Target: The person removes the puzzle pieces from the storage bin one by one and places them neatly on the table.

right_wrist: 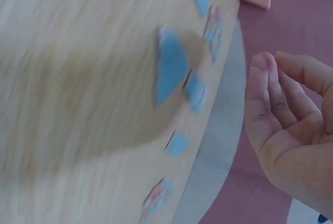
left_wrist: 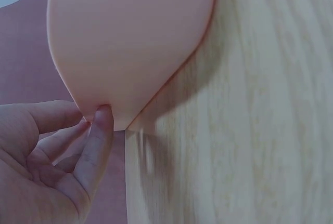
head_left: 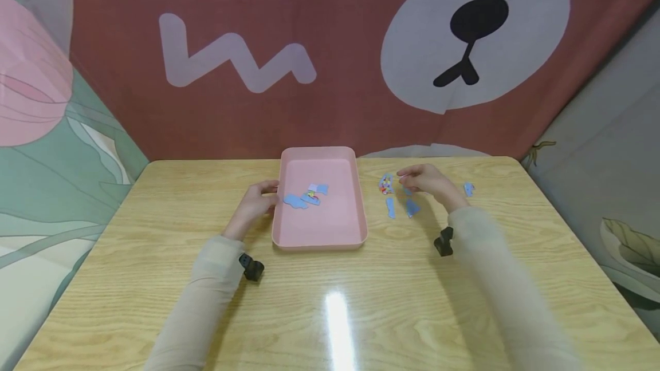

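Note:
My left hand (head_left: 256, 202) pinches the left rim of the pink tray (head_left: 319, 239); in the left wrist view its fingers (left_wrist: 99, 130) lie against the tray's wall and edge. Flat puzzle pieces (head_left: 296, 201), mostly blue with some coloured print, lie inside the tray. To the tray's right, my right hand (head_left: 425, 181) hovers over several more pieces on the table. Its fingers are loosely curled, with thumb and fingertips close together and no piece visible between them in the right wrist view. Below it lie a blue wedge-shaped piece (right_wrist: 171, 65) and a multicoloured piece (head_left: 386, 184).
The wooden table (head_left: 289, 308) backs onto a red-brown cloth (head_left: 340, 113) with a printed bear face. A narrow blue piece (head_left: 391, 208) and a small piece (head_left: 468, 189) lie right of the tray. Black wrist cameras (head_left: 251, 268) sit on both sleeves.

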A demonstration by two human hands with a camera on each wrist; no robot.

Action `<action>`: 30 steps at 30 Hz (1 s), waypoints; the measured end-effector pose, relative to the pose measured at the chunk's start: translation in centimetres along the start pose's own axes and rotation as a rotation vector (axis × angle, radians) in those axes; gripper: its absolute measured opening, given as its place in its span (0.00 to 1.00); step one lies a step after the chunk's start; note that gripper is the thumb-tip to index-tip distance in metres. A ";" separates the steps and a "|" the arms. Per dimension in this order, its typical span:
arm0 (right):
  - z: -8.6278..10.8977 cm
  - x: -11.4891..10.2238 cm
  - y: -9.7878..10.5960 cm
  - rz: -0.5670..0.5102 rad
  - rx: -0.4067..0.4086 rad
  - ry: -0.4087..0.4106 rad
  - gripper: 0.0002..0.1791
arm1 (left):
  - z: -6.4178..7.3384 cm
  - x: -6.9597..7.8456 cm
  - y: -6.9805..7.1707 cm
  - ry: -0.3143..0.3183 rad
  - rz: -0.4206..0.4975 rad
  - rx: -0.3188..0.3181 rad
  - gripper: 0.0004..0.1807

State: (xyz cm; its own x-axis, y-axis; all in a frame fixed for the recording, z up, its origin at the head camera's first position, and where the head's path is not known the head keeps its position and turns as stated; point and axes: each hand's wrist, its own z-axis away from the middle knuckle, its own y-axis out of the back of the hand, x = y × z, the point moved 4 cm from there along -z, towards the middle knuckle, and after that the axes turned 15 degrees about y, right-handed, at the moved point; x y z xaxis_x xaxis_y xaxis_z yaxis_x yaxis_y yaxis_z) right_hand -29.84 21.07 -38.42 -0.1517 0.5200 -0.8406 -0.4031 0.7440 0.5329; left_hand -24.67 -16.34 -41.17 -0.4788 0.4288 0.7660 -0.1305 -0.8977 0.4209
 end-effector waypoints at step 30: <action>-9.5 -4.2 -13.6 -0.144 0.032 0.208 0.17 | 0.1 0.2 0.0 0.008 -0.032 -0.002 0.28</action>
State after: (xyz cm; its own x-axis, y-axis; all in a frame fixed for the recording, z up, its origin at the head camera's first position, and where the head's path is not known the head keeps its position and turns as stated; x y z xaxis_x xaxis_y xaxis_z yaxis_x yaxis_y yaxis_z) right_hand -32.33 4.79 -43.00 -0.2787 0.3128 -0.9080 -0.4061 0.8184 0.4065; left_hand -24.68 -16.27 -40.93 -0.4810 0.4564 0.7486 -0.1480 -0.8838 0.4438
